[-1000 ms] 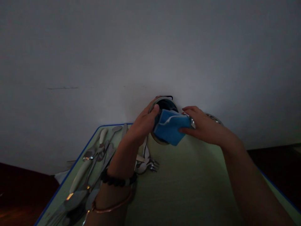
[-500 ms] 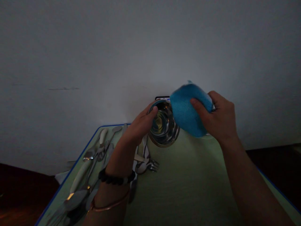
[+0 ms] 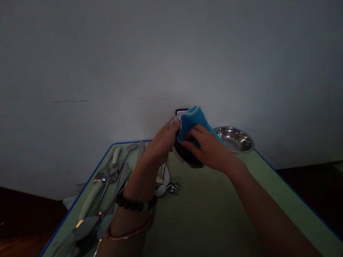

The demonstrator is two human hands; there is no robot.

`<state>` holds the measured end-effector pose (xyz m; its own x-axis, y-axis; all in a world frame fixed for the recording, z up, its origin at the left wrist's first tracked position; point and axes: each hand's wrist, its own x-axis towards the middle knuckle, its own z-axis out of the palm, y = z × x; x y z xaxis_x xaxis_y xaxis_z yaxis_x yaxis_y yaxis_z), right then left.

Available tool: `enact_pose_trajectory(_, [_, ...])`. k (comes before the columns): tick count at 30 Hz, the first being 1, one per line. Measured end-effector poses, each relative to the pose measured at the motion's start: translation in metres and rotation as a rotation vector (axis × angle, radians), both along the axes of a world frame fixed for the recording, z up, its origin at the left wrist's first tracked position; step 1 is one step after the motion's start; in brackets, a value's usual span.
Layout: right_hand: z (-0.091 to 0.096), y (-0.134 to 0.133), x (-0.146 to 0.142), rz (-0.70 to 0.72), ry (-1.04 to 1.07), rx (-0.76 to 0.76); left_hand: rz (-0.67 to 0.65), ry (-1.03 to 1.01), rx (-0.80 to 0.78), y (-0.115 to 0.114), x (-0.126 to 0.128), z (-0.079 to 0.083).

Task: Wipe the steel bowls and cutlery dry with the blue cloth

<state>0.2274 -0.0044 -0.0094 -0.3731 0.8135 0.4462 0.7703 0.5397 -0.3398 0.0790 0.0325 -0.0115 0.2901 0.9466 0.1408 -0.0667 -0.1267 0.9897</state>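
My left hand (image 3: 163,142) grips a steel bowl (image 3: 189,163) by its left rim, the thumb over the edge. The bowl is tilted with its mouth toward me, above the table. In my right hand (image 3: 207,146) is a blue cloth (image 3: 194,117), bunched and pressed into the bowl. The cloth and fingers cover most of the bowl's inside. A second steel bowl (image 3: 235,139) sits at the table's back right, beyond my right forearm.
Several knives, forks and spoons (image 3: 115,175) lie along the left side of the green table (image 3: 209,214). A fork (image 3: 173,186) and a spoon lie near its middle. Behind the bowl a phone (image 3: 181,111) leans by the grey wall (image 3: 171,53).
My right hand has moved left and down, bringing the cloth from beside the bowl into it. The second bowl at the back right has come into view. My left hand stays put.
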Motion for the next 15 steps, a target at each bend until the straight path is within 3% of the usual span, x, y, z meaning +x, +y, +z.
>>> enact_pose_trajectory(2, [-0.001,0.000,-0.003,0.055,-0.001,-0.102,0.032,0.022,0.004,0.001,0.000,-0.001])
enact_pose_trajectory(8, [0.001,0.003,0.011,-0.084,0.028,-0.067,-0.039,0.034,-0.006,0.000,0.001,0.000])
enact_pose_trajectory(15, [-0.006,0.001,0.028,0.059,-0.199,-0.333,-0.211,0.299,0.044,-0.006,0.005,-0.003])
